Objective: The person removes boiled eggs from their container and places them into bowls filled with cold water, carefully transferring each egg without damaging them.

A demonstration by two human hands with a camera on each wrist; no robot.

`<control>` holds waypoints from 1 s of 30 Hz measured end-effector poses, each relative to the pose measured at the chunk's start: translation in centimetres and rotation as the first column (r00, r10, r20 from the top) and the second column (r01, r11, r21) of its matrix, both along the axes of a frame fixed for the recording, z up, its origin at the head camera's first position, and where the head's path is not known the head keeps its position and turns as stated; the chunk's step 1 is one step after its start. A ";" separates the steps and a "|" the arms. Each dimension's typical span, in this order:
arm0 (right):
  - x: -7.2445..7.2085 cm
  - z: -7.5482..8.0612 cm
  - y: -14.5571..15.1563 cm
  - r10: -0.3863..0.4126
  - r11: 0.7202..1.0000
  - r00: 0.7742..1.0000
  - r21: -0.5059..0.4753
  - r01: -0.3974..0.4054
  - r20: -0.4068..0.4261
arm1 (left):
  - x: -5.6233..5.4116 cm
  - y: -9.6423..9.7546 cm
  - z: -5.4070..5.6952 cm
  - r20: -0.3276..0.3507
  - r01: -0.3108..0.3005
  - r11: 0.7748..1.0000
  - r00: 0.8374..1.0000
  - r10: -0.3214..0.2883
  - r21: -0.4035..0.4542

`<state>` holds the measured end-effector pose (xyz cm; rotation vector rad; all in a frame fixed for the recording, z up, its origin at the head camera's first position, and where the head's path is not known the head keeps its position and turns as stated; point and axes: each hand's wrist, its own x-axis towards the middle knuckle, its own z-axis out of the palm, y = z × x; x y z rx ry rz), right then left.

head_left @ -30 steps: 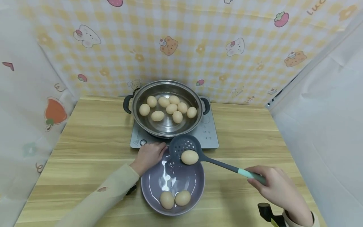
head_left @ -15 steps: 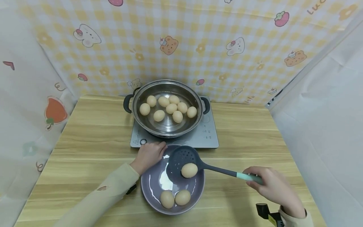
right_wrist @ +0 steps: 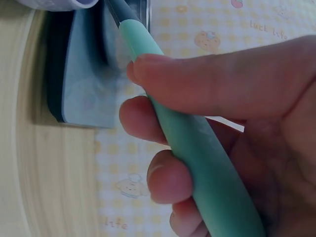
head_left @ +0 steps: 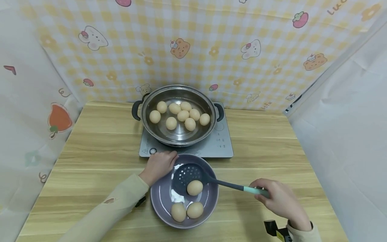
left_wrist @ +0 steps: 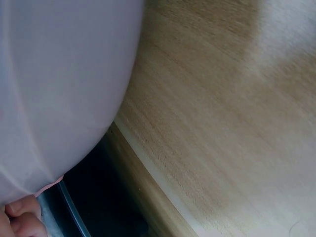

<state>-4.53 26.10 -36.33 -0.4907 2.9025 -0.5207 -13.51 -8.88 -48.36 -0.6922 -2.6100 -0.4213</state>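
Observation:
My right hand (head_left: 279, 198) grips the mint-green handle of a dark grey skimmer (head_left: 187, 174), fingers and thumb wrapped round it in the right wrist view. The skimmer's perforated head lies low inside a purple bowl (head_left: 161, 195), bearing one egg (head_left: 195, 188) near its front right edge. Just in front of that egg, a brown egg (head_left: 178, 212) and another egg (head_left: 195, 210) rest side by side in the bowl. My left hand (head_left: 158, 166) holds the bowl's far left rim; its fingertips (left_wrist: 27, 222) show curled at the rim in the left wrist view.
Behind the bowl a steel pot (head_left: 178, 143) with black handles holds several eggs (head_left: 183, 115). It stands on a flat grey induction cooker (head_left: 222, 144). A yellow checked cloth (head_left: 226, 67) hangs behind the wooden table (head_left: 99, 148), with white sheets at both sides.
My right hand has brought the skimmer down and leftward from over the bowl's far rim into the bowl, its egg still on it. One egg in the pot has drifted slightly right.

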 end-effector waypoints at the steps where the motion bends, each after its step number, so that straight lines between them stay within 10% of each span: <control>1: 0.0 -0.1 -0.1 0.009 1.000 1.000 -0.005 -0.009 -0.001 | 0.0 0.0 0.0 0.002 0.000 1.000 1.000 0.000 -0.001; 30: -0.2 -0.4 -0.2 0.114 0.982 0.966 -0.120 -0.145 -0.231 | -0.1 0.0 -0.3 -0.038 0.006 0.999 0.999 -0.004 0.042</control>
